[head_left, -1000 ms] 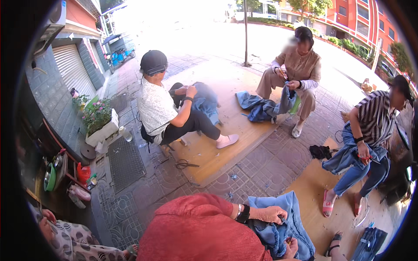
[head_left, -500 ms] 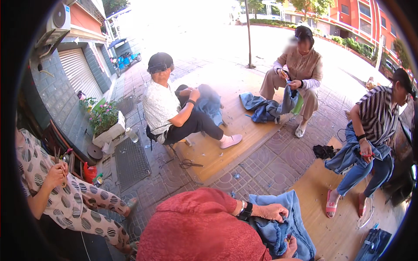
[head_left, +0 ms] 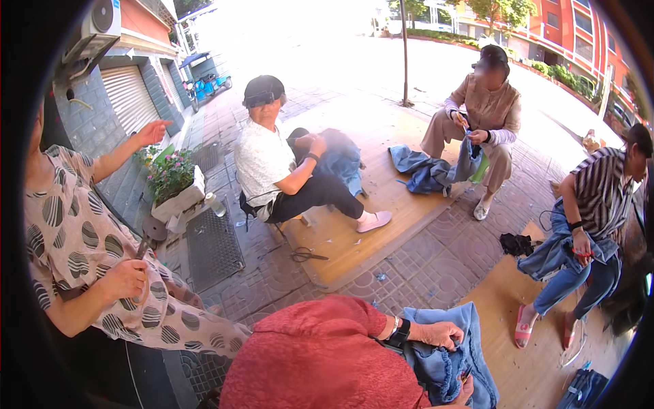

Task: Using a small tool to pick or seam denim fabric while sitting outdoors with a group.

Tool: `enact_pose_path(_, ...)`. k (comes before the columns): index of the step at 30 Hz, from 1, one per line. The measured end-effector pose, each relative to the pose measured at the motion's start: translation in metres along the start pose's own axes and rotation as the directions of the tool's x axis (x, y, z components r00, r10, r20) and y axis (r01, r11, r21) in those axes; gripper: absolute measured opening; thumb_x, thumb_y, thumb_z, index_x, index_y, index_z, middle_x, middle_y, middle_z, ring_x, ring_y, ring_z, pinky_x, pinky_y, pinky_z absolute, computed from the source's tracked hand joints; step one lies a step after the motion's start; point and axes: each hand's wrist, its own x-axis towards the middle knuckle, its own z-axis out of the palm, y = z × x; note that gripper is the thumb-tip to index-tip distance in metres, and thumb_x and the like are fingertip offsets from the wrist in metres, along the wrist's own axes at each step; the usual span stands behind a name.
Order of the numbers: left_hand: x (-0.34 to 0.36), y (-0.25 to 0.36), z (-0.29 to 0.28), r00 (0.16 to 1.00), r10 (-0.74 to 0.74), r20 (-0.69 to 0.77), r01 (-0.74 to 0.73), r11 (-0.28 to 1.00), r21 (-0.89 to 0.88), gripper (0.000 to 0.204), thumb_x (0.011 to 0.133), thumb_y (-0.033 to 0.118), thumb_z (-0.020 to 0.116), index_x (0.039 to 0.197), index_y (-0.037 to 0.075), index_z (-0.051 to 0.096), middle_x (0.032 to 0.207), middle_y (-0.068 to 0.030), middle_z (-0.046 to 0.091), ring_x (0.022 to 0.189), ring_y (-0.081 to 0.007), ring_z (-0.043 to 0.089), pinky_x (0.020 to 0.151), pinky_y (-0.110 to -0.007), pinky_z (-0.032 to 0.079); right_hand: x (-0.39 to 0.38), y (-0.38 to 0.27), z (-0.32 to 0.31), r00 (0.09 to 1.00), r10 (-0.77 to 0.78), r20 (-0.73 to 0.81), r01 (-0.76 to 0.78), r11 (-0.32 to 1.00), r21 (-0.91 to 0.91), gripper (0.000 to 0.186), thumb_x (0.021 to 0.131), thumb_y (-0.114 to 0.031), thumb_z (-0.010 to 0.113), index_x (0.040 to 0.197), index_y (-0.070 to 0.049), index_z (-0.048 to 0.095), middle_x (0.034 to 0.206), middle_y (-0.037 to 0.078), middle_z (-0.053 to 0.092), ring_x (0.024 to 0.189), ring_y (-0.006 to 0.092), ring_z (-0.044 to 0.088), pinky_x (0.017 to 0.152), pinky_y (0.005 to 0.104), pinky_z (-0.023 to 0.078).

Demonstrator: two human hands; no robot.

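Observation:
Pale blue denim jeans [head_left: 481,341] with a frayed edge lie bunched in front of me at the lower right. My left hand [head_left: 440,334], with a dark watch and a light bracelet at its wrist, is closed on a fold of the denim. Just below it, at the bottom edge, my right hand [head_left: 462,392] is closed against the cloth. A small metallic tool [head_left: 465,377] pokes out of its fingers; most of it is hidden, so its kind cannot be made out.
At left a person in patterned clothes [head_left: 88,238] holds a grey metal tool [head_left: 142,247]. Seated ahead, a person in white [head_left: 267,160] and one in brown [head_left: 480,109] handle denim, as does one in stripes [head_left: 603,177]. Scissors [head_left: 308,255] lie on the board [head_left: 340,252].
The person at left has leaned closer and stretched an arm out, the tool lowered in the other hand. My view has shifted slightly; both my hands stay on the jeans.

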Motion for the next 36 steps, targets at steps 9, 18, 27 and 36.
enact_pose_path(9, -0.007, 0.021, -0.006, 0.998, -0.028, -0.061, 0.021, 0.994, -0.103, 0.016, 0.071, 0.006, 0.066, 0.08, 0.002, 0.054, 0.069, 0.0039, 0.048, 0.07, -0.0073, 0.043, 0.063, -0.023, 0.036, -0.003, 0.017, -0.005, 0.933, -0.359, 0.017, 0.34, 0.865, -0.37, 0.018, 0.08, -0.012, 0.055, 0.094, 0.0, 0.057, 0.081, 0.009, 0.059, 0.073, 0.0182, 0.054, 0.066, 0.0283, 0.044)
enact_pose_path(18, -0.015, 0.102, -0.044, 0.974, 0.106, -0.201, -0.146, 0.969, -0.199, 0.014, 0.073, 0.002, 0.064, 0.083, 0.005, 0.055, 0.074, 0.007, 0.051, 0.074, -0.004, 0.046, 0.067, -0.019, 0.038, -0.03, -0.012, -0.013, 0.983, -0.17, -0.066, 0.149, 0.959, -0.242, 0.019, 0.082, -0.014, 0.051, 0.093, 0.0, 0.058, 0.081, 0.013, 0.06, 0.074, 0.0239, 0.055, 0.067, 0.0321, 0.045)
enact_pose_path(27, -0.039, 0.17, -0.155, 0.706, 0.119, -0.698, -0.426, 0.859, -0.284, 0.019, 0.076, -0.002, 0.059, 0.093, 0.006, 0.056, 0.088, -0.0045, 0.06, 0.082, -0.0139, 0.058, 0.076, -0.025, 0.046, -0.01, -0.039, 0.002, 0.977, 0.194, -0.089, -0.143, 0.907, 0.396, 0.008, 0.084, -0.013, 0.052, 0.082, -0.007, 0.049, 0.061, -0.003, 0.046, 0.043, 0.0, 0.031, 0.037, 0.0156, 0.023)
enact_pose_path(36, -0.057, 0.124, -0.237, 0.626, -0.131, -0.769, -0.221, 0.916, -0.335, 0.017, 0.076, 0.007, 0.065, 0.092, 0.01, 0.057, 0.086, -0.0013, 0.062, 0.076, -0.0149, 0.059, 0.065, -0.029, 0.045, -0.011, -0.011, -0.007, 0.971, 0.219, -0.097, -0.143, 0.856, 0.497, 0.014, 0.086, -0.011, 0.054, 0.098, -0.005, 0.051, 0.07, 0.001, 0.051, 0.045, -0.0008, 0.033, 0.038, 0.0127, 0.023)
